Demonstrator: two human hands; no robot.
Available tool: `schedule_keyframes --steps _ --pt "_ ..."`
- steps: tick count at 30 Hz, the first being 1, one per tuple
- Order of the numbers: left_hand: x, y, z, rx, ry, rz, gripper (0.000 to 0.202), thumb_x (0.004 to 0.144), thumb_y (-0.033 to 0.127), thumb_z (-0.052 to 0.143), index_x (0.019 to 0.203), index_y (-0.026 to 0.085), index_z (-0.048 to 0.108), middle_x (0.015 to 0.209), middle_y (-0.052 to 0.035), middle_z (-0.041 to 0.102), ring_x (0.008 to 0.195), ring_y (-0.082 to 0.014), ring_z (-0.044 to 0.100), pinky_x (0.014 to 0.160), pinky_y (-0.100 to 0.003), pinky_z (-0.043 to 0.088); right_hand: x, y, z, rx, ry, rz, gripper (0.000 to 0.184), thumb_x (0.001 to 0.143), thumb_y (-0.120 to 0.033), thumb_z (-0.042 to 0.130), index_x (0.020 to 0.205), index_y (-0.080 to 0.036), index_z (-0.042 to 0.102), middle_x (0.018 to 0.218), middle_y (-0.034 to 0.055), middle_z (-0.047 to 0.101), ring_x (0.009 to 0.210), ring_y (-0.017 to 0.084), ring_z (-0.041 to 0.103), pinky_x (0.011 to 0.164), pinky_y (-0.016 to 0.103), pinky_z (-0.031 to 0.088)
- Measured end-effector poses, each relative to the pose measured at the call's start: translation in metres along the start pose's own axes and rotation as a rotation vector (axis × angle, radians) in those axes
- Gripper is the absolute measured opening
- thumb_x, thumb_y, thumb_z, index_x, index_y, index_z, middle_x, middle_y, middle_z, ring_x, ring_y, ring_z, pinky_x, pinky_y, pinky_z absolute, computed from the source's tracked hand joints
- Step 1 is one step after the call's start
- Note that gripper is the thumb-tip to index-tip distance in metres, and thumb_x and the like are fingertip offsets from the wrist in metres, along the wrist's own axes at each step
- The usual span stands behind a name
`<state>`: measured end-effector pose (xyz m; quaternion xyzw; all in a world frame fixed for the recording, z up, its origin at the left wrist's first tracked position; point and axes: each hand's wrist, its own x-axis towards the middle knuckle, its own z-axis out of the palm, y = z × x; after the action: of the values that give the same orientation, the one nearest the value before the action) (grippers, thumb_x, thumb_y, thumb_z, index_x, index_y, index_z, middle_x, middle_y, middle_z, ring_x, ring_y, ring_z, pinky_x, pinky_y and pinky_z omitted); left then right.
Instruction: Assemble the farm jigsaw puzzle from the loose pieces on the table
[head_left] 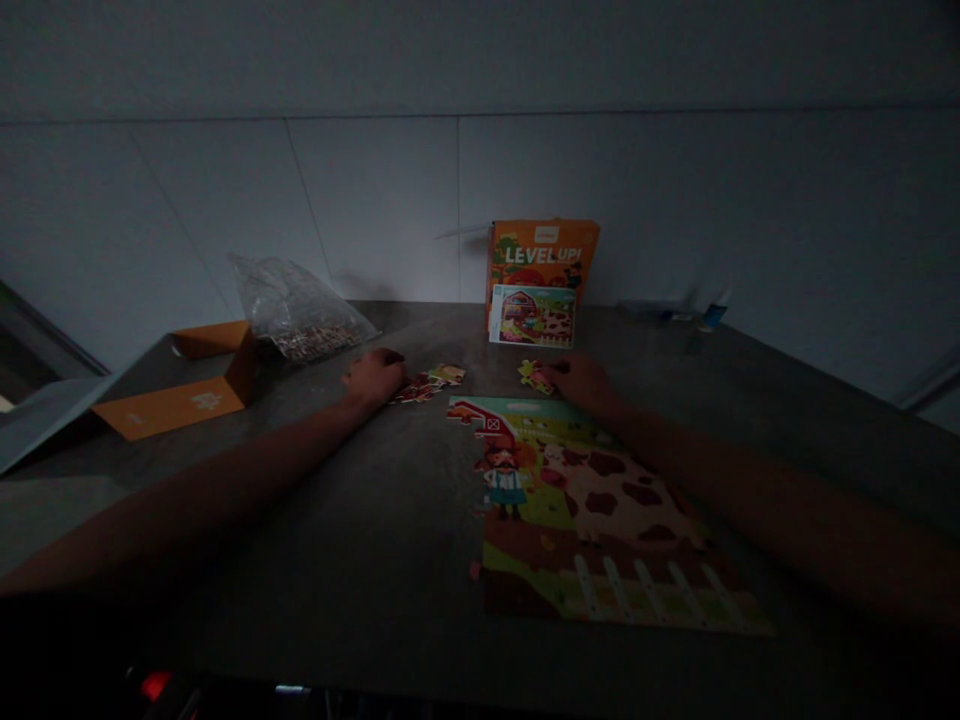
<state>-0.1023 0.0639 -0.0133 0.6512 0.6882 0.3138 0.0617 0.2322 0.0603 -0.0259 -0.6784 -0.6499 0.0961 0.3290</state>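
Note:
A mostly assembled farm jigsaw puzzle [592,510] lies on the dark table [360,540] in front of me. My left hand [373,376] rests with curled fingers beside a small heap of loose puzzle pieces [431,383]; what it holds, if anything, is hidden. My right hand [581,381] is closed on a yellow-green puzzle piece [532,374] just beyond the puzzle's far edge. Against the wall stands the orange puzzle box [541,258] with a picture card [532,315] leaning on it.
A clear plastic bag of pieces [296,312] lies at the back left, next to an orange open box lid [184,390]. A grey sheet [37,420] overhangs the left edge. Small items [709,318] sit by the wall at the right. The scene is dim.

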Motion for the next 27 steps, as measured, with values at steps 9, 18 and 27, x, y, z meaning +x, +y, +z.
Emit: schedule_keyframes --steps 9,18,27 --pt "-0.022 0.020 0.004 0.269 -0.169 0.427 0.052 0.088 0.054 0.049 0.135 0.033 0.057 0.132 -0.0083 0.063 0.122 -0.0422 0.049 0.094 -0.062 0.037 -0.010 -0.005 0.006 -0.127 0.085 -0.140 0.030 0.085 -0.032 0.062 0.108 -0.013 0.068 0.107 0.0149 0.064 0.106 0.026 0.058 0.093 0.036 0.046" --pt "-0.018 0.017 0.009 0.219 -0.174 0.550 0.034 0.090 0.045 0.054 0.111 0.026 0.072 0.101 -0.0060 0.074 0.107 -0.0290 0.059 0.092 -0.045 0.042 -0.013 -0.007 0.009 -0.078 0.111 -0.408 0.018 0.083 -0.021 0.059 0.095 -0.013 0.070 0.100 0.0135 0.059 0.093 0.025 0.059 0.087 0.037 0.048" --pt "-0.031 0.026 0.003 0.106 0.172 1.003 0.030 0.091 0.044 0.061 0.108 0.023 0.072 0.118 -0.0083 0.070 0.107 -0.0276 0.053 0.093 -0.046 0.040 -0.024 -0.018 0.004 0.135 0.061 -0.663 0.020 0.088 -0.029 0.056 0.098 -0.016 0.068 0.096 0.0103 0.065 0.087 0.021 0.060 0.080 0.034 0.048"
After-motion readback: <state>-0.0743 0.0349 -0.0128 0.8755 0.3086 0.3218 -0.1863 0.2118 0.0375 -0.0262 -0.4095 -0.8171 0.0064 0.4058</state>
